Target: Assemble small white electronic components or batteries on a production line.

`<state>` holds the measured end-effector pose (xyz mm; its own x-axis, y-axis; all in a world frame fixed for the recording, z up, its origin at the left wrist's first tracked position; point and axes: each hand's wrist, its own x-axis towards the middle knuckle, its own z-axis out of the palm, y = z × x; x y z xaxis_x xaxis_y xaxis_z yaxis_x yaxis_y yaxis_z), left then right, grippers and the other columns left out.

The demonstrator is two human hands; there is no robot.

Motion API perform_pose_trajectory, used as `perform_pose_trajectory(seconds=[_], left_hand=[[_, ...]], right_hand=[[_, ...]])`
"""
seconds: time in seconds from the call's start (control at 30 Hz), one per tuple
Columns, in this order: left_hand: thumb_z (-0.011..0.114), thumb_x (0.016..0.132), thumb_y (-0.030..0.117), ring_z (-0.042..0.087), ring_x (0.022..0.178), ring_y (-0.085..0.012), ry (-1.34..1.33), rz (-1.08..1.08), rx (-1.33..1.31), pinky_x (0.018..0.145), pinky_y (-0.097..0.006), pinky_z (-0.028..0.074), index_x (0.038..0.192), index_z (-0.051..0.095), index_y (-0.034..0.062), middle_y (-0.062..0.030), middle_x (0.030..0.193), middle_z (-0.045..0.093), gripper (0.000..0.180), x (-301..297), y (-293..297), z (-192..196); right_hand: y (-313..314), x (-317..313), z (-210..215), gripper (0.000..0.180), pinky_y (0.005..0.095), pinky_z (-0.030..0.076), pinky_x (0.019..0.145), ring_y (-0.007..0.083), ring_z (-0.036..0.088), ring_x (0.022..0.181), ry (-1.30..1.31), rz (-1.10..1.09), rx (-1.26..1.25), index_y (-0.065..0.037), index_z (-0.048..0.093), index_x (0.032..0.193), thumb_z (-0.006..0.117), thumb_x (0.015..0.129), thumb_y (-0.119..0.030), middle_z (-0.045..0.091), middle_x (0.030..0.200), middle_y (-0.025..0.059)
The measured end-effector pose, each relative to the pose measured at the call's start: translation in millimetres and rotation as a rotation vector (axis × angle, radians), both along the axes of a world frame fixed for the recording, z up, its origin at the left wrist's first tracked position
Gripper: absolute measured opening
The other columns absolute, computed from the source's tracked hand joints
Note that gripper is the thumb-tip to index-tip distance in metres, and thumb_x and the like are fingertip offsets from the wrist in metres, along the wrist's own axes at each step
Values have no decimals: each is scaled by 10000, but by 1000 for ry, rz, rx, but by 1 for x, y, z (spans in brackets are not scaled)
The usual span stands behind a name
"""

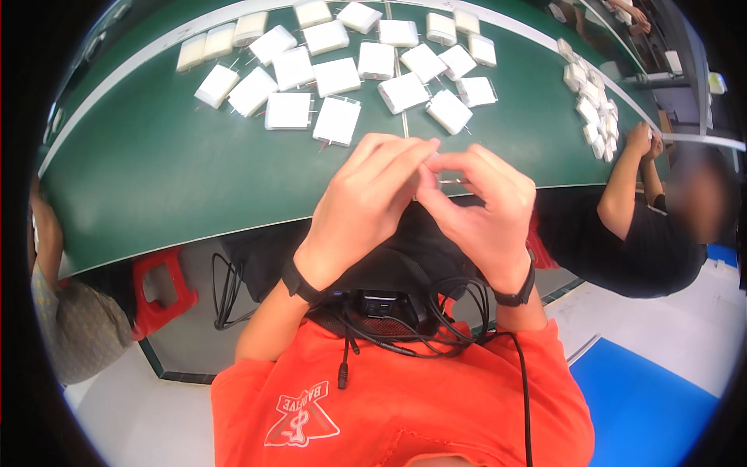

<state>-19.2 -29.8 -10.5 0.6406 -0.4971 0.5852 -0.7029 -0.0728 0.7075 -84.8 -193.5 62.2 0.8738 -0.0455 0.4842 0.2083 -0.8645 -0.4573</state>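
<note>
Hands meet at the fingertips near the table's front edge: the left hand (362,191) has its fingers stretched forward and close together, and the right hand (498,191) curls thumb and index finger into a narrow pinch against them. A thin shiny piece (456,182) shows within the right hand's curl, but the fingers hide most of what lies between them, so I cannot tell whether either hand grips it or something else. Beyond them on the green table (179,171), white blocks (336,121) with thin leads lie spread in loose rows, the nearest just past the left hand and apart from it. A pile of pale blocks (591,101) sits toward the right end, near a co-worker in black (646,249) whose hands (644,142) are close together. A red stool (187,292) stands at left; black cables (397,347) loop at the wearer's waist.
</note>
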Motion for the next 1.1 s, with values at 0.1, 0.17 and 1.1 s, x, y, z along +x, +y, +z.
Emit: perform_pose_trajectory(seconds=[0.1,0.17,1.1], left_hand=[[845,733,-105,704,1113,-352,39,15,10,937,-427,585,1370,724,49,-135,1241,752,666,-1,6,2],[861,752,-85,721,1086,-342,206,-17,28,926,-421,587,1376,719,46,-142,1231,759,653,-3,7,2],[865,767,-72,739,1062,-334,218,-22,73,936,-407,604,1357,719,30,-151,1215,772,616,-1,9,2]], right_hand=[[-6,8,6,125,296,434,529,140,603,578,-79,107,50,-58,782,954,829,851,-5,689,755,40],[-17,1,21,153,234,360,537,36,520,604,194,-6,355,-32,809,1058,805,909,1,727,810,21],[-36,22,-17,140,208,297,563,-14,395,665,300,182,582,-9,801,1125,789,987,-32,723,863,-30]])
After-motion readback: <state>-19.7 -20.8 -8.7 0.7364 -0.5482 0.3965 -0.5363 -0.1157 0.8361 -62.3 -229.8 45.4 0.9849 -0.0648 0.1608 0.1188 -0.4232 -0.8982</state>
